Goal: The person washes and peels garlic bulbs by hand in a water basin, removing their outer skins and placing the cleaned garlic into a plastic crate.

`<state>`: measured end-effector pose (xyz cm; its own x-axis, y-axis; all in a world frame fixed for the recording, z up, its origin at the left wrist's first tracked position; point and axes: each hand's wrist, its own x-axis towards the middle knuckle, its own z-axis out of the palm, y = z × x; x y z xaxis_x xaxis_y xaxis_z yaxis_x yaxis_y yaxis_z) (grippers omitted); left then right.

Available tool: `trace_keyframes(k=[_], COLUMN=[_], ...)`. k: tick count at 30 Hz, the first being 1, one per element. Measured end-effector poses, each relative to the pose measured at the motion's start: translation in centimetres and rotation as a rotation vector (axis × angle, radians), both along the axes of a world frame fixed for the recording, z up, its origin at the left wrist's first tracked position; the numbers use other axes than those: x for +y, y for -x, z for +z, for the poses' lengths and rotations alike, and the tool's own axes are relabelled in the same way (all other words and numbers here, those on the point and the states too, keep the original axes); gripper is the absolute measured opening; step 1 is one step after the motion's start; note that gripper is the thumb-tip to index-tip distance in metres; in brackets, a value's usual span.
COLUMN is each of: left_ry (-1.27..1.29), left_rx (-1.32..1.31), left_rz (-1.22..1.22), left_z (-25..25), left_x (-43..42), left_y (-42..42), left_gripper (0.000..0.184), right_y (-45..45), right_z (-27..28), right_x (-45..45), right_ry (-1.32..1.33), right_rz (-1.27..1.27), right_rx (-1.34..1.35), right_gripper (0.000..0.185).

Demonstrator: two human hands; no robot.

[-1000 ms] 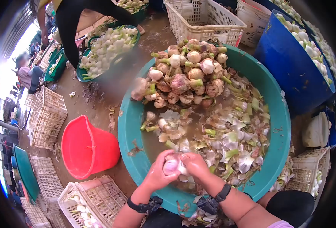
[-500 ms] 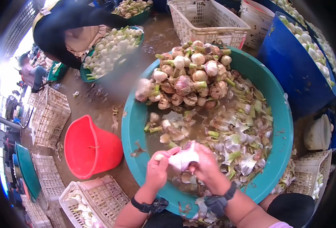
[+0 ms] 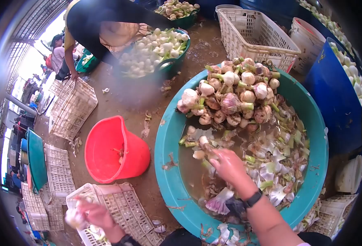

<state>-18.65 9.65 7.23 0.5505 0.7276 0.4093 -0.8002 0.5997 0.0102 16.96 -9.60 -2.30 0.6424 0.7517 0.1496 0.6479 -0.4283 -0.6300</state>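
My left hand (image 3: 94, 214) is over the white crate (image 3: 127, 205) at the lower left, its fingers closed on a pale garlic bulb (image 3: 76, 217), blurred by motion. Above the water in the teal tub (image 3: 168, 168), my right hand (image 3: 226, 164) reaches left of the loose peels; its fingertips are at a small garlic bulb (image 3: 204, 141), and whether they grip it is unclear. Unpeeled garlic with green stems (image 3: 234, 96) is heaped at the tub's far side. A pinkish peel (image 3: 219, 201) lies below my right hand. Whitish garlic partly shows in the crate.
A red bucket (image 3: 115, 151) stands left of the tub. Beyond it, another person (image 3: 103, 24) bends beside a green basin of peeled garlic (image 3: 160, 47), one hand at a crate (image 3: 73, 108). Behind the tub are an empty-looking crate (image 3: 256, 41) and a blue barrel (image 3: 332, 94).
My left hand has moved from over the tub to the lower-left crate with a bulb. My right hand has come away from that bulb and reached forward. The view has shifted left.
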Motion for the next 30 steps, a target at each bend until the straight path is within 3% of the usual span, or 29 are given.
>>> trace_keyframes(k=[2,4,6,7,8,9,10,11,12,14,15,16,17,18,19,20,21,22,24,28,29,30], left_ry=[-0.03,0.068,-0.121,-0.27,-0.326,-0.348,-0.375,-0.224,-0.122,-0.196,-0.146,-0.051,-0.522,-1.001,-1.025,-1.382,-1.715,-1.223,-1.102,-1.201,-1.368,-1.534], left_rx=[-0.026,0.162,0.662,0.858,1.065,1.168,1.264,1.352,1.444,1.235,1.102,1.329,1.481,1.571,1.552,1.468,1.338,1.7,1.74,1.619,1.576,1.525], left_rz=[0.077,0.031,-0.061,-0.115,-0.029,-0.112,-0.191,-0.245,-0.327,-0.558,-0.636,-0.538,-0.413,-0.245,-0.272,-0.046,0.205,-0.232,-0.406,-0.324,-0.305,-0.283], left_z=[0.0,-0.7,-1.3,-1.5,-1.6,-1.4,-1.7,-1.9,-2.1,-3.0,-4.3,-3.0,-4.5,-6.1,-7.8,-9.0,-8.4,-7.3,-4.4,-6.5,-8.5,-9.6], left_x=[-1.4,-3.1,-2.8,-2.8,-3.2,-3.6,-4.0,-4.9,-5.9,-7.5,-7.8,-9.0,-8.6,-7.8,-7.1,-6.7,-7.2,-7.9,-9.8,-9.7,-8.5,-8.1], left_y=[1.8,-0.8,-4.4,-6.8,-9.1,-10.7,-12.4,-14.6,-16.4,-18.4,-19.0,-20.4,-20.2,-19.7,-19.4,-19.5,-20.3,-20.4,-21.8,-21.5,-20.9,-20.5], left_gripper=[0.067,0.077,0.081,0.081,0.066,0.069,0.076,0.076,0.074,0.07,0.066,0.054,0.044,0.035,0.035,0.029,0.024,0.024,0.026,0.027,0.027,0.026], right_y=[-1.0,-0.9,-1.1,-0.8,-0.8,-0.7,0.3,1.5,3.1,5.5,6.0,5.7,5.2,4.7,4.4,4.5,4.8,4.9,5.5,8.2,7.7,6.8], right_z=[-1.1,-5.2,-8.8,-11.2,-10.4,-5.9,-3.6,-1.4,-0.6,1.5,1.1,1.6,2.0,3.2,3.9,2.4,0.2,-1.8,-0.8,2.8,1.5,-0.9], right_x=[4.5,8.8,11.0,11.7,11.8,10.5,9.2,8.6,7.9,6.1,4.7,3.4,2.1,0.3,-1.0,-1.4,-1.4,-1.5,-2.5,-4.0,-4.0,-3.7], right_ry=[0.106,0.264,0.487,0.496,0.456,0.275,-0.045,-0.056,-0.433,-0.767,-0.698,-0.606,-0.604,-0.411,-0.207,-0.201,0.024,0.255,0.254,0.22,0.232,0.12], right_rz=[0.168,0.257,0.277,0.081,0.164,0.164,0.091,-0.071,-0.173,-0.221,-0.141,-0.062,-0.106,0.038,0.185,0.162,0.342,0.522,0.448,0.233,0.239,0.181], right_rx=[-0.09,-0.351,-0.675,-0.855,-0.589,-0.239,-0.059,0.241,0.629,0.89,0.536,0.191,0.163,-0.032,-0.21,-0.214,-0.051,0.11,0.074,-0.039,-0.037,0.19], right_gripper=[0.023,0.023,0.022,0.021,0.019,0.019,0.021,0.025,0.033,0.036,0.03,0.025,0.025,0.016,0.031,0.031,0.017,0.017,0.014,0.024,0.024,0.021])
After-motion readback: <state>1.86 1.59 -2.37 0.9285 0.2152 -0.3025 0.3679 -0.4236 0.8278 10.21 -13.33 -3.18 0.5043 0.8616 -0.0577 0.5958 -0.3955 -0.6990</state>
